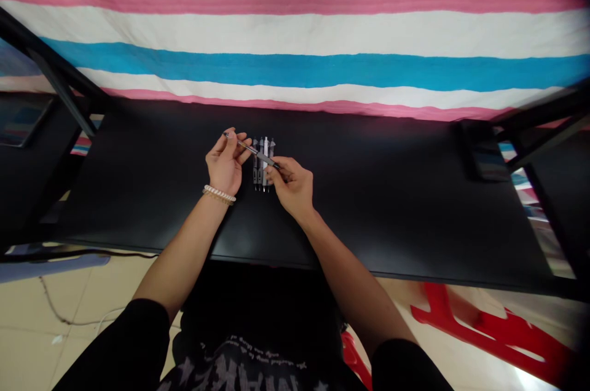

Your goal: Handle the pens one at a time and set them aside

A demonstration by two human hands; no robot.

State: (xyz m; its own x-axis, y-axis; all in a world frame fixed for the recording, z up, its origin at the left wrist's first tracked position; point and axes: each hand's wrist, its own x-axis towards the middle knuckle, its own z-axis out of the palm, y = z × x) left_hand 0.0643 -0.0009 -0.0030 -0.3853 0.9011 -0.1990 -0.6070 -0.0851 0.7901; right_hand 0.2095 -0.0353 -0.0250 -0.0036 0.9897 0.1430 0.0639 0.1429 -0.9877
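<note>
A pen (252, 149) with a clear barrel and grey grip is held slantwise between both hands, just above the black table. My left hand (227, 160) pinches its upper left end with thumb and fingers, the other fingers partly spread. Around its lower right end the fingers of my right hand (292, 184) are closed. Beneath the held pen, several pens (260, 177) lie side by side on the table, their tips toward me. One of them, a white pen (266, 146), stands out among the darker ones. My right hand partly covers the rightmost pen.
The black table (391, 194) stretches out to both sides. A dark flat object (482, 154), perhaps a phone, lies at its right end. Striped cloth (295, 68) hangs behind, between black metal bars (59, 86). Red plastic stools (483, 323) and cables (69, 320) are on the floor.
</note>
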